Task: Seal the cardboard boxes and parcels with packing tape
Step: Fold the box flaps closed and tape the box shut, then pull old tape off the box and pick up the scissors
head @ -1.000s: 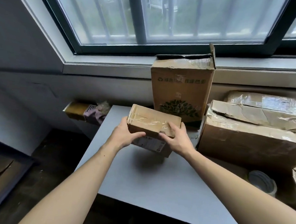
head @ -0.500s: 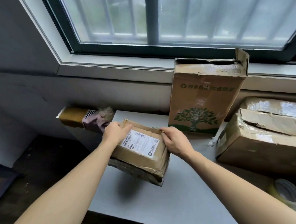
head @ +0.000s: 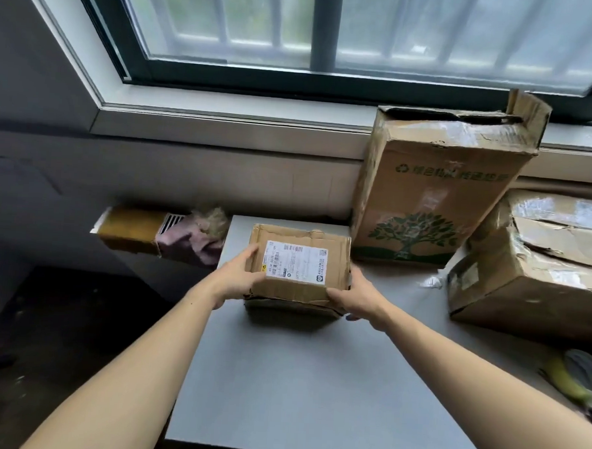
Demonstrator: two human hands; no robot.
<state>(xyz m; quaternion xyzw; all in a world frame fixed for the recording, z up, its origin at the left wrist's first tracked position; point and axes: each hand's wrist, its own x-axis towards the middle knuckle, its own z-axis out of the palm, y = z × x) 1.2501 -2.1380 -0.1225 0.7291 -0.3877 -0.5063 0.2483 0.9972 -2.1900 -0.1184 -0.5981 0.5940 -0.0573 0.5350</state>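
A small, creased brown cardboard parcel (head: 299, 269) with a white label sits on a grey tabletop (head: 296, 379), left hand (head: 240, 279) and right hand (head: 356, 296) curled around its opposite sides; it looks light and soft-walled, safest gripped at the corners.

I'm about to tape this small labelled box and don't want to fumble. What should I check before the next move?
1. Small box down on the table: ok, it looks set down.
2. Box steadied: ok, the left hand and right hand grip its sides.
3. Tape in hand: not ok. Both hands are on the box, and a blurred object at the table's right edge may be the roll.
4. Open seam facing up: cannot tell. The label faces up and the top's edges are crumpled.
5. Working room: ok, bare table shows in front of the box.
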